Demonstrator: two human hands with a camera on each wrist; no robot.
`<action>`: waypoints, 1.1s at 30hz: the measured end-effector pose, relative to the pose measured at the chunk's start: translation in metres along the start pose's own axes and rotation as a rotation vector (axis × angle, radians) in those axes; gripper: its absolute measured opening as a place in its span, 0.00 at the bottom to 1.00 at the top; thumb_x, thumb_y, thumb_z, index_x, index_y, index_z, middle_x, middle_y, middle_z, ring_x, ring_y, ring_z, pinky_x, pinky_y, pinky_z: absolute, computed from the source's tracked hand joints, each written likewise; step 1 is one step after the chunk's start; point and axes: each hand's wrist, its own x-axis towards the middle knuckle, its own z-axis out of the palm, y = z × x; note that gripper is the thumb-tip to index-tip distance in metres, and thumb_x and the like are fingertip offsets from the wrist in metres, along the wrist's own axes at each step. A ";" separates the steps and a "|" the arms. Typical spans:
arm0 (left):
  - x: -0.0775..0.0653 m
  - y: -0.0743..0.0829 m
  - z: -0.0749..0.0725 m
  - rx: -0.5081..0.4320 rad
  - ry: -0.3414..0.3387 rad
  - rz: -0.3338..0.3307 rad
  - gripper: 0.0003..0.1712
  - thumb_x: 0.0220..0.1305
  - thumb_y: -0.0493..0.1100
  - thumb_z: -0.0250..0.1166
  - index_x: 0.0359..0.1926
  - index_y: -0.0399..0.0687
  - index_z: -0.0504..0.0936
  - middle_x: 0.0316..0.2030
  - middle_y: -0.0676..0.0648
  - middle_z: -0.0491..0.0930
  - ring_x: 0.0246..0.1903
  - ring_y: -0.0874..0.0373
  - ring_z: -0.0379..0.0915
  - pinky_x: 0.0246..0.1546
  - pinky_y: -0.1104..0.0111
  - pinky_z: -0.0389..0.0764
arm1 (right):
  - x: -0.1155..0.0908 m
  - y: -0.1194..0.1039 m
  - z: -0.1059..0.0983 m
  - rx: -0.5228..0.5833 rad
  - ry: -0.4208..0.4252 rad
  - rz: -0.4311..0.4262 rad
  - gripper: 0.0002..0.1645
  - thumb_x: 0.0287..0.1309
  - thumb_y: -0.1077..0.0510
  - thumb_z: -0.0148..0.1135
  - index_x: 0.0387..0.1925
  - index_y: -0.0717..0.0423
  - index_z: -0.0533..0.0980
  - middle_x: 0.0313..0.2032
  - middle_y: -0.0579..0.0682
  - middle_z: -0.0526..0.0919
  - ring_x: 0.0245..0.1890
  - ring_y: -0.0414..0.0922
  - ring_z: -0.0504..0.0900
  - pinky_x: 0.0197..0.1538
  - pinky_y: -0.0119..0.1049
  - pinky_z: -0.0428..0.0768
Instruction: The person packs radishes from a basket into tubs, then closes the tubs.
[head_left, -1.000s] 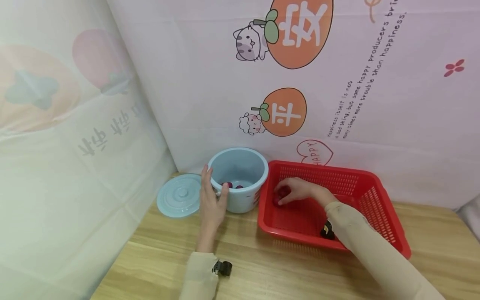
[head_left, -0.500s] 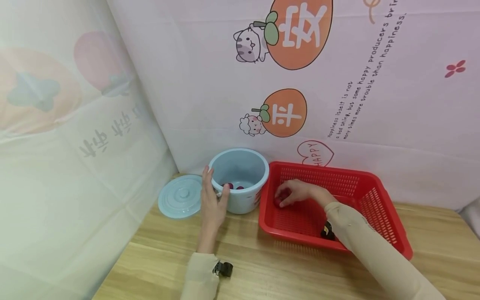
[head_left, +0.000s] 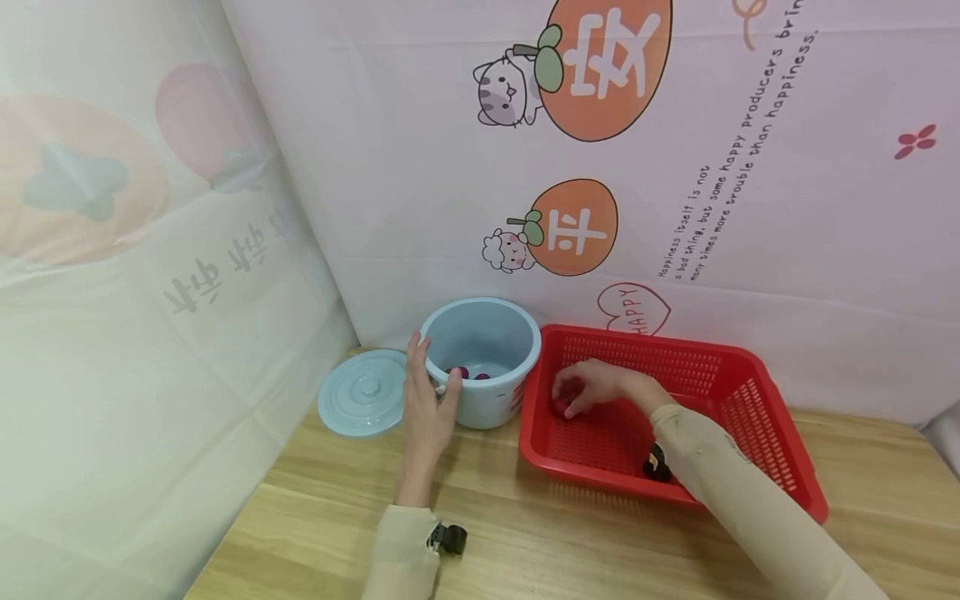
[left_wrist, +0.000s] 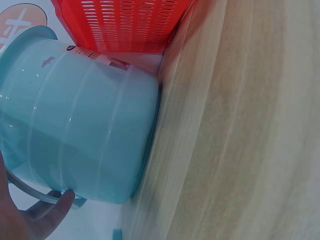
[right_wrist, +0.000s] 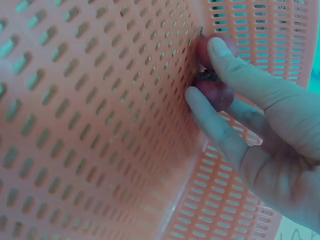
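Note:
My left hand (head_left: 427, 417) rests on the near left side of a light blue bucket (head_left: 491, 407), fingers extended up to its rim. In the left wrist view the fingertips touch the wall by the bucket's handle (left_wrist: 31, 190). Several dark red round fruits (head_left: 462, 372) lie inside the bucket. Within the red basket (head_left: 581, 468), my right hand (head_left: 598, 383) holds two more at the left end. The right wrist view shows the thumb over one stemmed fruit (right_wrist: 202, 52) and a finger curled against a second fruit (right_wrist: 215, 95) with a dark tuft.
A light blue lid (head_left: 366, 387) lies flat left of the bucket. The basket stands close on the bucket's right, on a wooden table (head_left: 510, 542). A printed cloth (head_left: 420, 167) rises behind, and another covers the left side.
The right hand's fingers have shifted slightly around the two fruits in the basket corner. The left hand stays at the bucket. The head view has drifted a little.

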 end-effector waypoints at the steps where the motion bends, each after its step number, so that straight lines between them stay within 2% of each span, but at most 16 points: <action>1: 0.000 0.000 0.000 -0.001 -0.002 -0.002 0.45 0.76 0.64 0.57 0.84 0.55 0.54 0.84 0.57 0.45 0.77 0.45 0.56 0.71 0.38 0.63 | 0.000 0.000 0.000 -0.004 -0.006 -0.001 0.18 0.60 0.59 0.78 0.51 0.52 0.83 0.46 0.50 0.85 0.46 0.48 0.82 0.50 0.40 0.86; 5: -0.001 0.001 0.001 -0.004 -0.003 -0.002 0.45 0.76 0.64 0.57 0.84 0.55 0.54 0.84 0.57 0.45 0.77 0.45 0.56 0.71 0.37 0.63 | -0.004 -0.002 -0.005 -0.019 -0.022 -0.026 0.19 0.60 0.58 0.78 0.51 0.52 0.82 0.47 0.49 0.86 0.48 0.48 0.81 0.52 0.41 0.85; 9: -0.001 0.002 0.001 -0.007 -0.005 -0.006 0.44 0.76 0.64 0.57 0.84 0.55 0.54 0.84 0.57 0.46 0.77 0.46 0.56 0.71 0.38 0.63 | -0.010 -0.005 -0.014 0.038 0.004 -0.081 0.20 0.62 0.57 0.77 0.53 0.53 0.81 0.49 0.51 0.86 0.52 0.51 0.81 0.53 0.43 0.85; 13: 0.000 0.002 0.000 -0.013 0.002 -0.004 0.44 0.76 0.63 0.57 0.83 0.53 0.55 0.84 0.57 0.46 0.77 0.45 0.56 0.72 0.39 0.63 | -0.014 -0.010 -0.024 0.148 0.072 -0.132 0.21 0.64 0.58 0.75 0.57 0.51 0.80 0.52 0.52 0.84 0.55 0.55 0.79 0.54 0.45 0.85; 18: 0.000 0.001 -0.002 -0.006 0.006 0.000 0.44 0.76 0.63 0.56 0.83 0.51 0.55 0.84 0.57 0.45 0.78 0.45 0.55 0.72 0.38 0.62 | -0.020 -0.014 -0.033 0.268 0.163 -0.124 0.23 0.65 0.54 0.75 0.59 0.44 0.80 0.57 0.49 0.82 0.59 0.55 0.79 0.57 0.47 0.85; 21: 0.000 0.001 -0.001 -0.003 0.008 0.012 0.44 0.76 0.63 0.57 0.83 0.51 0.55 0.84 0.55 0.46 0.78 0.44 0.55 0.72 0.38 0.62 | -0.028 -0.016 -0.038 0.318 0.233 -0.115 0.24 0.64 0.52 0.75 0.61 0.43 0.80 0.59 0.49 0.82 0.62 0.54 0.78 0.61 0.48 0.82; 27: 0.001 0.002 0.002 0.007 -0.004 0.003 0.44 0.76 0.63 0.57 0.84 0.53 0.54 0.84 0.56 0.45 0.78 0.46 0.55 0.72 0.38 0.62 | -0.045 -0.028 -0.047 0.405 0.383 -0.145 0.26 0.65 0.50 0.75 0.62 0.43 0.78 0.60 0.49 0.82 0.67 0.53 0.76 0.64 0.60 0.79; 33: 0.000 0.002 0.002 0.006 0.012 -0.006 0.44 0.76 0.64 0.56 0.83 0.53 0.55 0.84 0.56 0.46 0.77 0.44 0.56 0.71 0.37 0.63 | -0.046 -0.045 -0.053 0.495 0.426 -0.236 0.26 0.66 0.55 0.74 0.63 0.48 0.77 0.62 0.55 0.82 0.65 0.56 0.78 0.63 0.65 0.77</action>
